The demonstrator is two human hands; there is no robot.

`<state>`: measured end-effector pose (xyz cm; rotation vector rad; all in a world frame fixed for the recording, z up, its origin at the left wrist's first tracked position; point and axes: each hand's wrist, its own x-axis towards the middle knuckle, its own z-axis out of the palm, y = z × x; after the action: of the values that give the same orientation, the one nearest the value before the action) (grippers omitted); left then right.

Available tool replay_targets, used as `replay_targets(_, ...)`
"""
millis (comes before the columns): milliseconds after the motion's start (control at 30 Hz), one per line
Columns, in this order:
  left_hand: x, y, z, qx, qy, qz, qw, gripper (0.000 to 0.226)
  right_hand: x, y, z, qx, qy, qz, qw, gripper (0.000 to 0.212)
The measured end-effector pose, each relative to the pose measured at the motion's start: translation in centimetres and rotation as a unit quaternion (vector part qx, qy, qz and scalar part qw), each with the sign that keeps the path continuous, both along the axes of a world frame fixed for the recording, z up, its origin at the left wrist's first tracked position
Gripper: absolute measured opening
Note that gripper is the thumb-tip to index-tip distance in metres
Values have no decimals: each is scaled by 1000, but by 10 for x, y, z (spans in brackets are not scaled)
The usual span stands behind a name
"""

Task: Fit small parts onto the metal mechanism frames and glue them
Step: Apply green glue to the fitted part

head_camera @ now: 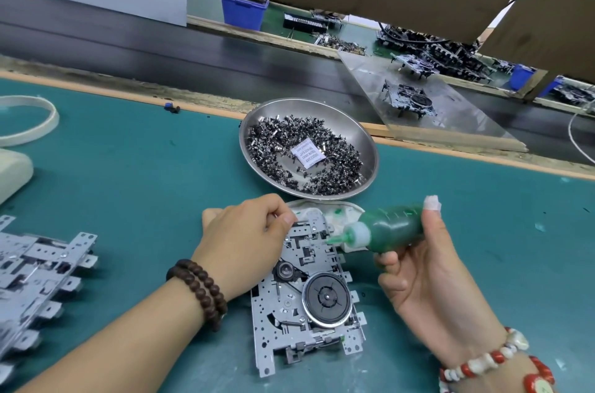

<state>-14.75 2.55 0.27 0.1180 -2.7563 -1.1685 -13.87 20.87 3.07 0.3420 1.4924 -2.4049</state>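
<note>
Teal surface [135,173]: seen from the head view; the metal mechanism frame [302,299] is laid flat on it, and all places below are given relative to that frame.
Left hand [244,228]: rested on the frame's far left corner, fingers curled, something small pinched at the fingertips; what it is cannot be told.
Right hand [425,276]: held just right of the frame, wrapped around a green glue bottle [386,230].
Glue bottle: tilted on its side, its nozzle pointed left over the frame's far right edge; contact cannot be told.
Steel bowl [367,148]: set just beyond the frame, filled with small dark parts [273,148] and a white sachet [308,156].
Stacked frames [35,280]: piled well to the left.
White cloth [338,215]: tucked under the frame's far end, stained green.
</note>
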Motion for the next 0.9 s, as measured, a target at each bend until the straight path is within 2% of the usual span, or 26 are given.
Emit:
replay_targets(167,0,0,0,-1,-5,-1,1000,28,-2,0,-1,68,35,-10,997,34)
replay_targets(400,0,0,0,3,-12,-2,1000,29,-2,-1,-7,148,73,-32,986,46)
replay_targets(800,0,0,4,-10,-37,-14,999,30,0,-6,-8,183,117,-51,975,51)
replay_targets(900,0,0,4,-6,-43,-21,999,31,0,-7,-9,189,141,-55,970,66)
